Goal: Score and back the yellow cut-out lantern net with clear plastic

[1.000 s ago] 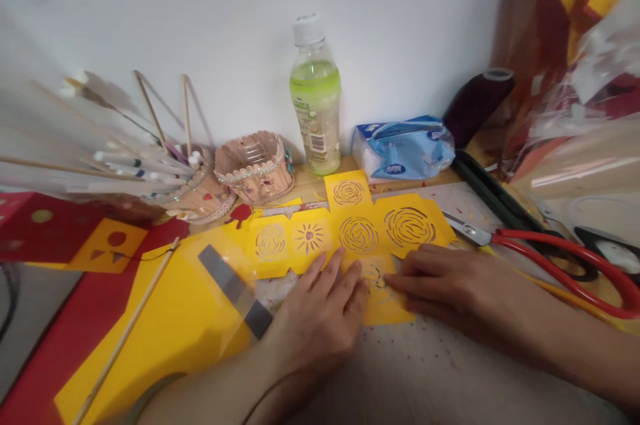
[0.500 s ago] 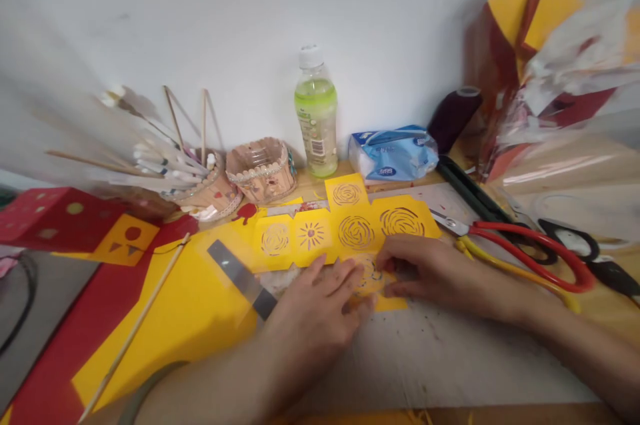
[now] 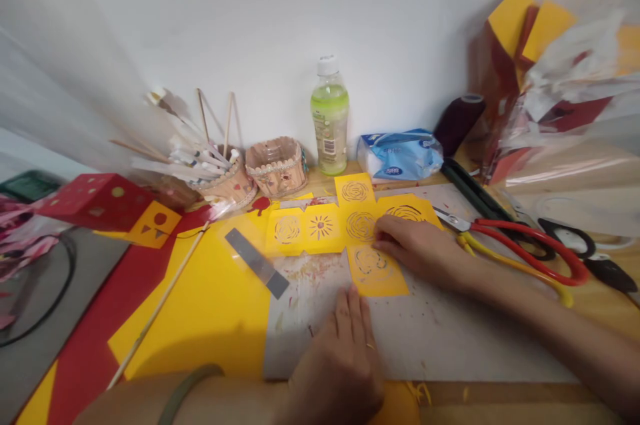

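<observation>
A yellow paper box net [image 3: 325,245] with swirl and sunburst cut-outs lies flat on a grey, stained board [image 3: 310,278]. My right hand [image 3: 425,248] is over its right side, fingers bent together at the paper between the middle and right squares; the thumb is partly hidden. Below the net, my left hand [image 3: 345,352] rests on the board with fingers stretched out, their tips close to the lower square's bottom left corner. I cannot tell whether they touch it. Nothing shows in the left hand.
Left lie a craft-knife blade strip [image 3: 257,264], a large yellow sheet [image 3: 205,305], a thin stick [image 3: 157,312] and a red box [image 3: 103,200]. Red-handled scissors [image 3: 530,248] lie right. Behind stand a bottle [image 3: 330,122], a tissue pack [image 3: 400,155] and small baskets [image 3: 277,168].
My left hand has slid off the net, down toward me, uncovering the lower square. My right hand has shifted slightly up the paper. The camera view has turned a little left.
</observation>
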Available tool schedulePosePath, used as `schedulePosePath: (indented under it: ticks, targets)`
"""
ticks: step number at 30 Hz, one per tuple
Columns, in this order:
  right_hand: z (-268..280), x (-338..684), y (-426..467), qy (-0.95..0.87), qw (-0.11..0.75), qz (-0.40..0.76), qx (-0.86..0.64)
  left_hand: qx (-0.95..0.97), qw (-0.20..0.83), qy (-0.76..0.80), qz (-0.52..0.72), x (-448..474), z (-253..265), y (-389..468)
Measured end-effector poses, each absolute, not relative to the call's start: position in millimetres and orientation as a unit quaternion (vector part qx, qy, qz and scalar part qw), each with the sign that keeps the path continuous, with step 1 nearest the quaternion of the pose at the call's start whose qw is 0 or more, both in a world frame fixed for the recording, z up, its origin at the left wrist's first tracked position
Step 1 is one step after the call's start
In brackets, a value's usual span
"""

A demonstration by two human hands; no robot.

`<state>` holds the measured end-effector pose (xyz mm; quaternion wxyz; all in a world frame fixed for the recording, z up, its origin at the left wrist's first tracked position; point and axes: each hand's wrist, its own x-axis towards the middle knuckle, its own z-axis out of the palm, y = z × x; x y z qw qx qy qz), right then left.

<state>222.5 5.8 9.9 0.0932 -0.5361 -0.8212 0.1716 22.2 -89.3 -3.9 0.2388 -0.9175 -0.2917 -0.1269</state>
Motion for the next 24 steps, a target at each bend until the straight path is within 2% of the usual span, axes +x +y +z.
schedulePosePath:
  ticks: [5, 9, 24]
  targets:
    - [9, 215, -12, -0.848, 0.137, 0.205, -0.469, -0.916, 0.258, -0.282, -0.123, 25, 1, -91]
    - [11, 201, -24, -0.867, 0.130, 0.263, -0.403, -0.914, 0.259, -0.283, -0.132, 25, 4, -90]
    - [14, 192, -28, -0.855, 0.121, 0.240, -0.444, -0.902, 0.278, -0.299, -0.137, 27, 0, -94]
